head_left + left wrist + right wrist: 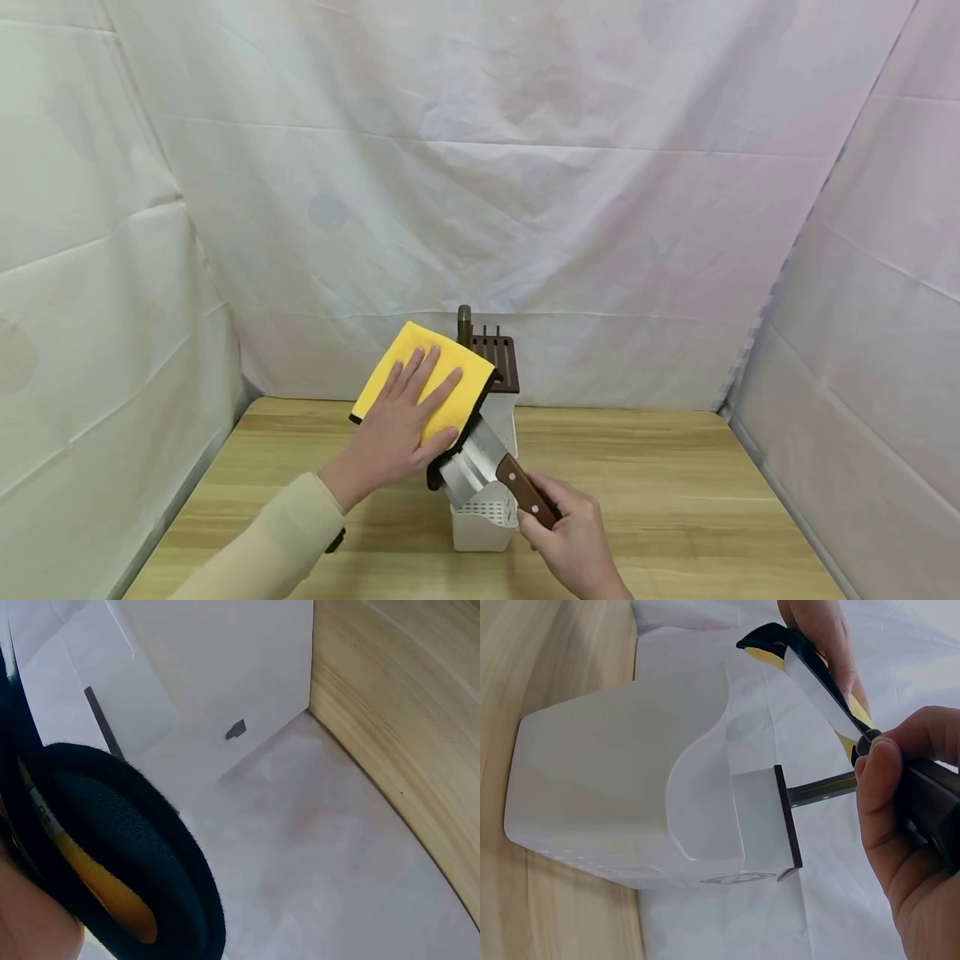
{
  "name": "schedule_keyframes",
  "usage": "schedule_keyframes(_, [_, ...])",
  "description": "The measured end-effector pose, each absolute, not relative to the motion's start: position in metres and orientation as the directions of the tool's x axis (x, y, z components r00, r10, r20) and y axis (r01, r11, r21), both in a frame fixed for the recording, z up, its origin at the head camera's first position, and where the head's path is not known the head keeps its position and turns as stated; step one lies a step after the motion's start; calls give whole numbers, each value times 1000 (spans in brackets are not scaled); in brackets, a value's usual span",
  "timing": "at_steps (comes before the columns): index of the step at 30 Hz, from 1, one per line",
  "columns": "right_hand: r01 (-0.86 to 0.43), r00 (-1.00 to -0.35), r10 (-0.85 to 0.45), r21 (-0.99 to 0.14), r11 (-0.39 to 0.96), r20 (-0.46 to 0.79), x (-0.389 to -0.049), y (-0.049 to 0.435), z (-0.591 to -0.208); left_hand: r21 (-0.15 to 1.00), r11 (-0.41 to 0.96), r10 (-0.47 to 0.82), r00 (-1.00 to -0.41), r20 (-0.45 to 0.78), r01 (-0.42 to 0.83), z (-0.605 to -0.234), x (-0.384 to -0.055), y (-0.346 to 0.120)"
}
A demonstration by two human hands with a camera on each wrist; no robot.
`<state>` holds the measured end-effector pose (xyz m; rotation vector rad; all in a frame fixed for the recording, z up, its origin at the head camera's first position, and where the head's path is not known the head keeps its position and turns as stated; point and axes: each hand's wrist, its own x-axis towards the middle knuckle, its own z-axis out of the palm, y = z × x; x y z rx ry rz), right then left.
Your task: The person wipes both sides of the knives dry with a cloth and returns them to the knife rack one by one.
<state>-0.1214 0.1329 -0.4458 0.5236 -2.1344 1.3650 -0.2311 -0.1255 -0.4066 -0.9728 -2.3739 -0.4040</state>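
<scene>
A cleaver with a riveted brown handle (521,487) is gripped by my right hand (573,533), its broad blade (487,450) slanting up to the left. Over the blade's far part lies a yellow cloth (457,367) with black edging. My left hand (401,421) presses flat on this cloth, fingers straight and spread. The right wrist view shows cloth (765,656) on both sides of the blade (814,690). Close up in the left wrist view, the cloth's dark edging (180,847) bulges in a fold. The blade's tip is hidden by the cloth.
Behind and below the hands stands a white knife holder (615,757) with a brown slotted top (508,367) and a white perforated basket (482,533) in front. A dark upright handle (464,325) rises from it. White sheets (480,167) enclose the wooden table (660,500).
</scene>
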Motion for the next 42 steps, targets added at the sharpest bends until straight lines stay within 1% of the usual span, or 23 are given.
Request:
schedule_keyframes(8, [-568, -787, -17, -714, 410, 617, -122, 132, -445, 39, 672, 592, -567, 573, 740, -409, -222, -116])
schedule_keyframes(12, [-548, -804, -5, -738, 393, 594, -122, 132, -443, 11, 662, 611, -548, 571, 749, -410, -217, -110])
schedule_keyframes(18, [-520, -826, 1, -764, 382, 563, -123, 132, -441, 4, 636, 635, -527, 565, 771, -414, -210, -102])
schedule_keyframes(29, [-472, -861, 2, -799, 372, 509, -125, 133, -436, -33, 628, 654, -504, 564, 777, -415, -199, -92])
schedule_keyframes(42, [-508, -835, -4, -767, 393, 551, -126, 133, -436, -56, 633, 651, -491, 579, 773, -414, -195, -87])
